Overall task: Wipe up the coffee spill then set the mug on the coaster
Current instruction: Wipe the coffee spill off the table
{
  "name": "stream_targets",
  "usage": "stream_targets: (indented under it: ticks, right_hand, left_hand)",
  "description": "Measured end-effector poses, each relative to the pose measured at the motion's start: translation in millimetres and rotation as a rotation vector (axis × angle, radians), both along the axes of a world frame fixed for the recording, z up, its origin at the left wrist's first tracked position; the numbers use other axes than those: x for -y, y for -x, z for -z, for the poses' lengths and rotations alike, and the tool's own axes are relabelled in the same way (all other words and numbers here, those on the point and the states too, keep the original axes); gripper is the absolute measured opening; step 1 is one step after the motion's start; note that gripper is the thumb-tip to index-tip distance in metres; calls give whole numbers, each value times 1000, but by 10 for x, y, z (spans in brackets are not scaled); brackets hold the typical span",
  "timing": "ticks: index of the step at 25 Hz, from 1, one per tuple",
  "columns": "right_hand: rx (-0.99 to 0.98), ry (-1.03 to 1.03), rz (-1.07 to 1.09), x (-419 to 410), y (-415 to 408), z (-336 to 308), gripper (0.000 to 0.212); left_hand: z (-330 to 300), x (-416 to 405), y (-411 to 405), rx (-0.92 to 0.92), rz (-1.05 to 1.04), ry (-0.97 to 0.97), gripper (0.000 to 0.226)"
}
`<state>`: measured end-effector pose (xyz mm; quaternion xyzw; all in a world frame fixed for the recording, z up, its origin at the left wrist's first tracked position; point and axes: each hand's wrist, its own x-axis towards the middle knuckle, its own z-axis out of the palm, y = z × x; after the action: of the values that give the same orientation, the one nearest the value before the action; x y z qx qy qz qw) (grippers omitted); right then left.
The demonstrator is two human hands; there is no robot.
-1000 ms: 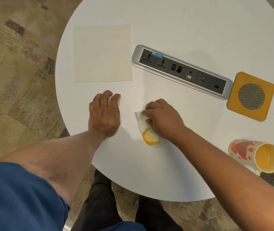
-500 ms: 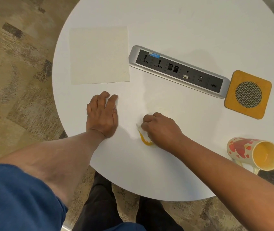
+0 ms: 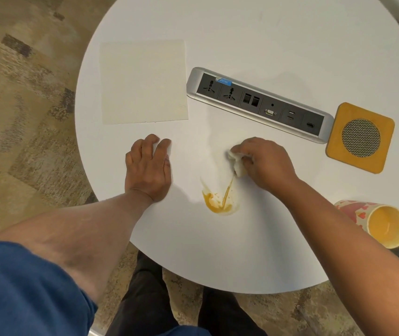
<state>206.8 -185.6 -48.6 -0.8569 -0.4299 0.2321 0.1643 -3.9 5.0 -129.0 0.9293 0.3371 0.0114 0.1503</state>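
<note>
An orange-brown coffee spill (image 3: 219,202) lies on the round white table (image 3: 254,32), with a thin streak running up toward a crumpled white tissue (image 3: 236,163). My right hand (image 3: 264,162) is shut on that tissue, pressed to the table just beyond the spill. My left hand (image 3: 148,168) rests flat on the table, fingers apart, left of the spill. A mug (image 3: 375,223) with red hearts lies on its side at the table's right edge, mouth toward me. The yellow square coaster (image 3: 360,138) with a mesh centre sits at the right, bare.
A flat cream paper napkin (image 3: 142,81) lies at the back left. A silver power and data socket strip (image 3: 259,103) runs diagonally across the middle of the table. Patterned carpet surrounds the table, and my legs are below its near edge.
My right hand has swept the tissue away from me and to the right, uncovering the spill and leaving a streak. My left hand has stayed flat.
</note>
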Motion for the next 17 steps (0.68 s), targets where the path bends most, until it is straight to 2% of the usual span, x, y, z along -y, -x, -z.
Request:
stream_targets:
  ticks: [3,6,10,14,17]
  right_hand:
    - [33,81,-87,59,91,61,25]
    - [-74,156,-86,221,208,70,22]
    - [-219,226,23,318,478,122,36]
    - [-235,225,171,344,799,159,34]
    - [-227,179,277,328,987,161,26]
  left_hand:
    - [-14,2,-3,1,8,2,42]
    - [-26,6,-3,10,4,7,41]
    - [-46,9,-1,18,5,5,41]
    - [-44,13,-5,25,8,1,41]
    - [-32,12,-6,27,10,1,41]
